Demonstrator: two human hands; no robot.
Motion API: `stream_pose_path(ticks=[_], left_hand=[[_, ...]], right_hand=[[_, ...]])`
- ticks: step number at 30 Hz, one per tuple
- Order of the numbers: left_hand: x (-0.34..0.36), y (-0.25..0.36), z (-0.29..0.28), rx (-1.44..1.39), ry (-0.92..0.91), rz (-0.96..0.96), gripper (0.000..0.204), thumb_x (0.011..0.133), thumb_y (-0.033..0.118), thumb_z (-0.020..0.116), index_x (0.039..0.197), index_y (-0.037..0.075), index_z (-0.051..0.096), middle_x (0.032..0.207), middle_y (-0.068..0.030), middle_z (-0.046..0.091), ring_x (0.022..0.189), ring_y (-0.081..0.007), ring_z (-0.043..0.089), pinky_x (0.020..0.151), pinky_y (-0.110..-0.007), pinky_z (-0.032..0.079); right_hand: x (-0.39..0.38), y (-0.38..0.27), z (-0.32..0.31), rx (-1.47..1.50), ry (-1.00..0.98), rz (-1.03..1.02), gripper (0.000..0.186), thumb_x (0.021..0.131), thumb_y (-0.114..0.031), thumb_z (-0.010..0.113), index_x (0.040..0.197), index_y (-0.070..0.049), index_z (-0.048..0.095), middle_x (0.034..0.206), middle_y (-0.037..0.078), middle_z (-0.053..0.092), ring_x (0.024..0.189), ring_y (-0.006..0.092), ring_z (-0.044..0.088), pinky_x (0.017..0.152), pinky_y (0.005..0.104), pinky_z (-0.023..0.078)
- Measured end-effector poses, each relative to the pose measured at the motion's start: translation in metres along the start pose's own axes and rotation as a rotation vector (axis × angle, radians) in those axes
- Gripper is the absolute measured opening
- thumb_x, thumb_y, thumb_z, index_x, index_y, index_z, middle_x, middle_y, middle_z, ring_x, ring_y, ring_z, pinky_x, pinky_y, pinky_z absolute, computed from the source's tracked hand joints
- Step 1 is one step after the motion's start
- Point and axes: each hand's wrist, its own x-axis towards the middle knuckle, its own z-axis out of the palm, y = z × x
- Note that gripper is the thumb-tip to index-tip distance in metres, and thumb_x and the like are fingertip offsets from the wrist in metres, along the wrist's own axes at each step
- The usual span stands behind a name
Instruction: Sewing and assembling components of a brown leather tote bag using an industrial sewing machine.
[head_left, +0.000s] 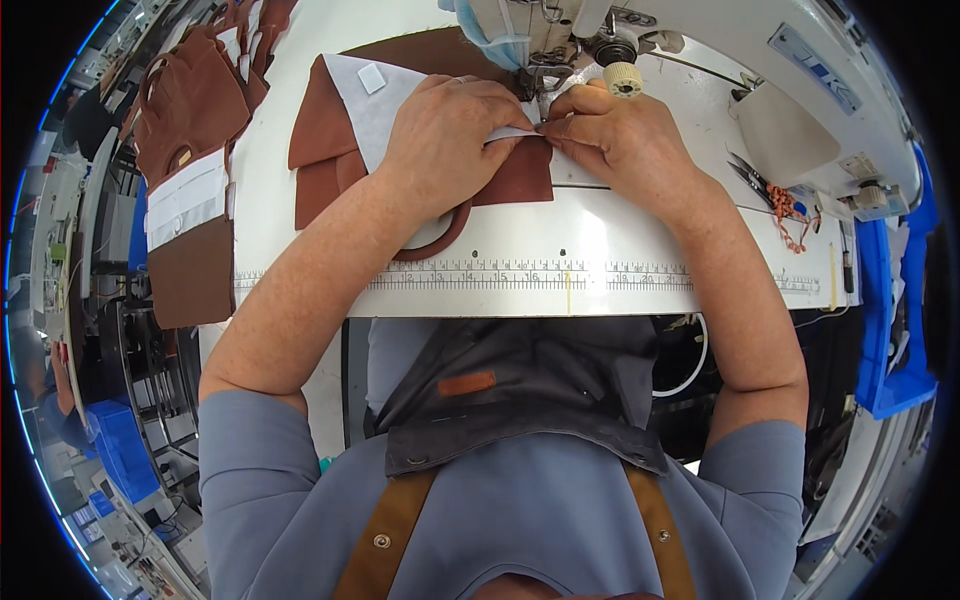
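Shirt [520,500] lay nearest, while left hand [445,140] and right hand [632,140], pinched closed, gripped white cloth [370,115], which probably needed keeping flat.

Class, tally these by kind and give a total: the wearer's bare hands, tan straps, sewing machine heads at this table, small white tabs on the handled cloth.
Hands: 2
Straps: 2
Machine head: 1
White tab: 1
Total: 6

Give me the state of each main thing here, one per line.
Left hand: pinching the white layer
Right hand: curled at that layer's edge, grip unclear
White layer: over brown fabric, edge pinched
Brown fabric: layered on the table
Snips: lying unheld
Sewing machine: running or stopped, cannot tell
Right blue bin: open
Dark apron: worn
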Motion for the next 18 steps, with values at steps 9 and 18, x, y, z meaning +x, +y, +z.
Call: stream_pose_path(ticks=[9,18], left_hand=[[0.0,-0.009,0.002,-0.11,-0.001,-0.064,0.016,0.077,0.007,0.075,0.092,0.006,0.079,0.099,-0.006,0.076,0.092,-0.0276,0.072,0.082,-0.037,0.057],[0.01,-0.028,0.007,-0.084,-0.001,0.004,0.017,0.079,0.008,0.076,0.095,0.01,0.081,0.101,-0.0044,0.077,0.093,-0.0245,0.072,0.083,-0.035,0.057]], right_hand=[[0.0,-0.003,0.003,0.014,0.005,0.02,0.013,0.082,-0.016,0.075,0.093,-0.01,0.079,0.097,0.0,0.072,0.085,0.0254,0.068,0.073,0.0391,0.056],[0.001,-0.001,0.007,-0.075,-0.066,0.118,0.023,0.089,-0.018,0.073,0.111,-0.011,0.076,0.099,0.006,0.066,0.079,0.0276,0.069,0.069,0.0396,0.055]])
